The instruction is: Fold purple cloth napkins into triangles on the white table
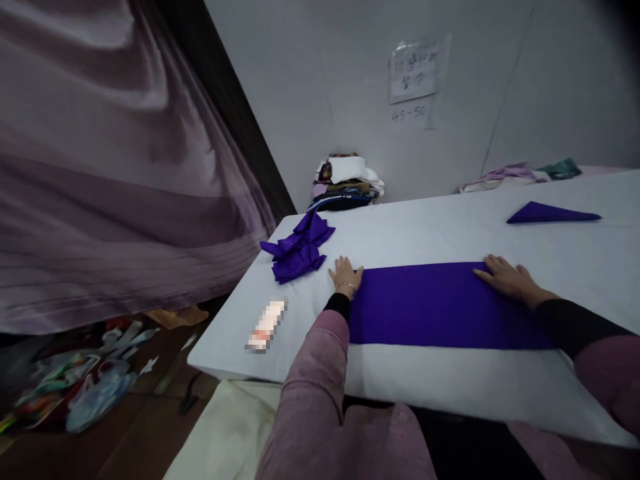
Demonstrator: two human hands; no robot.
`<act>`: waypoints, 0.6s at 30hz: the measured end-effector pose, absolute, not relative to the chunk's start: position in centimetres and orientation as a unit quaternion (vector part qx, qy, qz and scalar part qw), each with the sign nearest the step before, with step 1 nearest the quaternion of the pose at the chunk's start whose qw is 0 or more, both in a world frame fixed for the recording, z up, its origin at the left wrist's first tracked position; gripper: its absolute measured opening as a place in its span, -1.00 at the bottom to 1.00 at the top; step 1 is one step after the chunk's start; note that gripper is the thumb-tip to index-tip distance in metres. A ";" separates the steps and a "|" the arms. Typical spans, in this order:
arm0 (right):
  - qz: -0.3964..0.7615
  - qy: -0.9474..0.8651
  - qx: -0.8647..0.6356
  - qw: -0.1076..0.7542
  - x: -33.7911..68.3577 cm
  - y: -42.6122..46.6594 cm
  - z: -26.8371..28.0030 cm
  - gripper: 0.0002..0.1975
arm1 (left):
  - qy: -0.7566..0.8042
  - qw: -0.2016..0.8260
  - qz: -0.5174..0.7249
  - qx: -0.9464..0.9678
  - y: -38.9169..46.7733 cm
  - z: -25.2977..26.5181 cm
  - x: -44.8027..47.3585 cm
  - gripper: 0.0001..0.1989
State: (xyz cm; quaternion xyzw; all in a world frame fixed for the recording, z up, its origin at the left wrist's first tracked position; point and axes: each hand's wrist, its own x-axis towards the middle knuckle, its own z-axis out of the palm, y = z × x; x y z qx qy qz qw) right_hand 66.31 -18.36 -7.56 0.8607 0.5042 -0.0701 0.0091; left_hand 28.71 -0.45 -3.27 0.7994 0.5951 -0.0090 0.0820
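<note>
A purple cloth (425, 307) lies flat as a long rectangle on the white-covered table (400, 237). My left hand (345, 275) rests at its far left corner, fingers spread and a thin bracelet at the wrist. Toward the far right of the cloth, my right hand (507, 277) lies with fingers stretched out, the tips on the far edge. My right forearm hides the cloth's right end. Left of my left hand sits a crumpled purple cloth (300, 247). Farther back on the right is a purple cloth folded into a narrow triangle (550, 213).
A blurred-out oblong item (267, 327) lies near the table's left end. Folded clothes (347, 180) are stacked by the wall, more fabric (525, 175) at back right. A mauve curtain (125, 167) hangs on the left above plastic bags (100, 393). A handwritten paper sign (414, 70) is on the wall.
</note>
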 end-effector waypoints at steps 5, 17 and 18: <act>-0.019 0.576 0.817 -0.035 60.3 -15.5 -6.2 -0.25 | 0.392 0.039 0.033 0.919 -5.7 -4.5 33.5 -0.28; -0.133 0.716 0.668 -0.156 46.6 -10.0 -6.4 -0.24 | 0.389 0.067 -0.021 0.918 -5.4 -6.2 34.7 -0.38; -0.124 0.710 0.676 -0.155 47.5 -10.3 -6.6 -0.23 | 0.396 0.068 -0.015 0.916 -5.5 -6.2 34.7 -0.38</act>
